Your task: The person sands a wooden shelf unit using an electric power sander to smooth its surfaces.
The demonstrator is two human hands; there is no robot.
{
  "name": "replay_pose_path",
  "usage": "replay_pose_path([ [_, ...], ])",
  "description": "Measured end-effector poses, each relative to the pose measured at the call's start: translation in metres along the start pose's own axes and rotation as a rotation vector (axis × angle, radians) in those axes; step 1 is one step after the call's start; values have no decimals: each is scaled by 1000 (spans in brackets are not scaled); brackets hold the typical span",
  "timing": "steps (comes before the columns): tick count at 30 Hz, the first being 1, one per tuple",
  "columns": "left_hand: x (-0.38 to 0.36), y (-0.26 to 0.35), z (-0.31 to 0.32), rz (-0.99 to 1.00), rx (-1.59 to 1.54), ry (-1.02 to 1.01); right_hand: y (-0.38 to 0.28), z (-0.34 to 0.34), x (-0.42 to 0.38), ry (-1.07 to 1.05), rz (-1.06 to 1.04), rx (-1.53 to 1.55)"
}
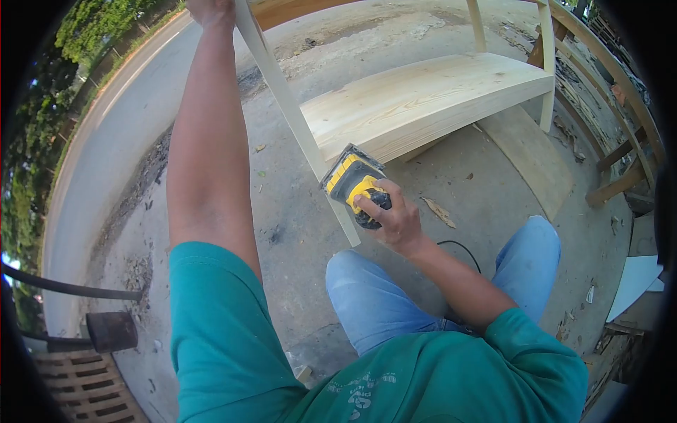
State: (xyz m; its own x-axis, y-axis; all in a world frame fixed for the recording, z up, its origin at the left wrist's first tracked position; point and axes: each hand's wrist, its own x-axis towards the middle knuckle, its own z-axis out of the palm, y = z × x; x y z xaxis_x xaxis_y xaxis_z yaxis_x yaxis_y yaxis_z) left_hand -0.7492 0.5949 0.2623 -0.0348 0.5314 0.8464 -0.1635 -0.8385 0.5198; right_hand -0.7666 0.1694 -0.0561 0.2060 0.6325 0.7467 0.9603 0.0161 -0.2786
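My right hand (399,220) is wrapped around a yellow and black power sander (355,185). The sander's flat pad end is against the lower part of a pale wooden leg (288,106), where the leg meets a shelf board (416,99) of the wooden furniture piece. My left arm stretches far forward. At its end my left hand (211,10) is beside the upper end of that same leg, with its fingers cut off by the view's top edge, so its grip is hidden. A black cord (462,247) shows behind my right forearm.
A flat board (529,158) lies on the concrete under the furniture. Wooden rails (620,99) and scrap stand at the right. At the lower left are a slatted pallet (88,384) and a rusty metal cylinder (111,331). A road (134,99) runs along the left.
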Motion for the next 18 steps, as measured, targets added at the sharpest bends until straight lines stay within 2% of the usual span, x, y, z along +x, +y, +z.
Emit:
replay_pose_path([
  [3, 3, -6, 3, 49, 64, 65, 30, -15, -19, 75, 137, -18],
  [5, -4, -3, 5, 24, -5, 60, 41, -23, -12, 152, 237, -32],
  [6, -6, 1, 6, 15, -39, 59, 41, -25, -6, 128, 204, -27],
  [8, -7, 0, 5, 57, 166, 116, 29, -26, 11, 74, 135, -7],
  [9, -5, 0, 2, 84, 271, 149, 18, -24, 22, 44, 21, 30],
  [11, -5, 0, -5, 92, 216, 121, -9, -13, 32, -63, -142, 17],
  [13, -2, -10, -1, 104, 214, 137, -24, -5, 21, -121, -174, 22],
  [14, 3, -8, -3, 39, 201, 108, -24, -2, 13, -152, -191, 18],
  [16, 1, 3, -6, -94, 181, 48, -1, -5, -7, -73, -131, 25],
  [17, -3, 5, -1, -49, 122, 129, 15, -12, -17, -42, -83, 11],
  [18, -2, 4, 0, -59, 136, 119, 31, -19, -28, -11, -34, -3],
])
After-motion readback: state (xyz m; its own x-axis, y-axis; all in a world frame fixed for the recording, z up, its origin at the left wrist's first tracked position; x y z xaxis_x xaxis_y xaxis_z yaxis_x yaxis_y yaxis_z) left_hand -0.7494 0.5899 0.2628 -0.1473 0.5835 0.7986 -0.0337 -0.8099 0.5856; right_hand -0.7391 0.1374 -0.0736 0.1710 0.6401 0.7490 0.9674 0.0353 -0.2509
